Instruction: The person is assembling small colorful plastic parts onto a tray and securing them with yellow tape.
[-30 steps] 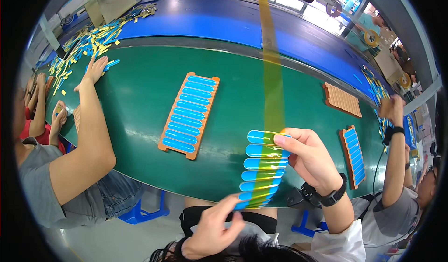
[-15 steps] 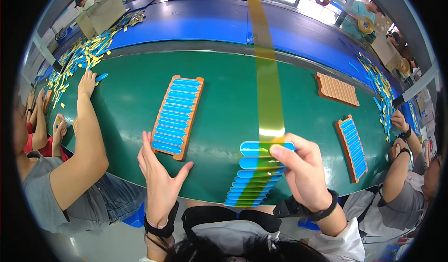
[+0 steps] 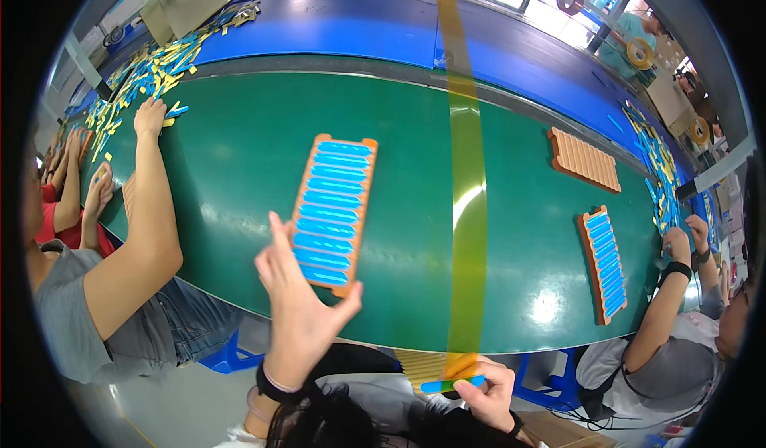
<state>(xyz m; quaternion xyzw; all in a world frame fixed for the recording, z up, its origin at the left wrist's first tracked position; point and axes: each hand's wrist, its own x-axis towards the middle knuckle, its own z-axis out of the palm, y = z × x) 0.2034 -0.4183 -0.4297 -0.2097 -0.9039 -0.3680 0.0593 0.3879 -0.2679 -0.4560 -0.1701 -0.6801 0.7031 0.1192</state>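
My left hand [image 3: 307, 312] spans the near end of a brown grooved tray [image 3: 363, 232], thumb at its near right corner and fingers along its left side. Several blue strips [image 3: 331, 201] with rounded ends lie in the tray's grooves. Low by the table's near edge, my right hand [image 3: 488, 396] pinches a blue strip [image 3: 439, 386] at the end of a long amber see-through tape [image 3: 469, 248]. The tape stretches from the top of the view down to this hand. Beside it hangs a ridged, tan-yellow row of pieces [image 3: 415, 366], partly hidden by the hand.
To the right lie a second tray with blue strips [image 3: 604, 264] and a tray without strips [image 3: 585, 159]. Loose blue and yellow strips are heaped at the far left [image 3: 163, 65] and right [image 3: 658, 157]. Co-workers' arms reach over the green table [image 3: 231, 153] at both sides.
My right hand has dropped toward me, drawing the tape down past the table's edge with the blue strips. My left hand and the tray with strips have shifted right.
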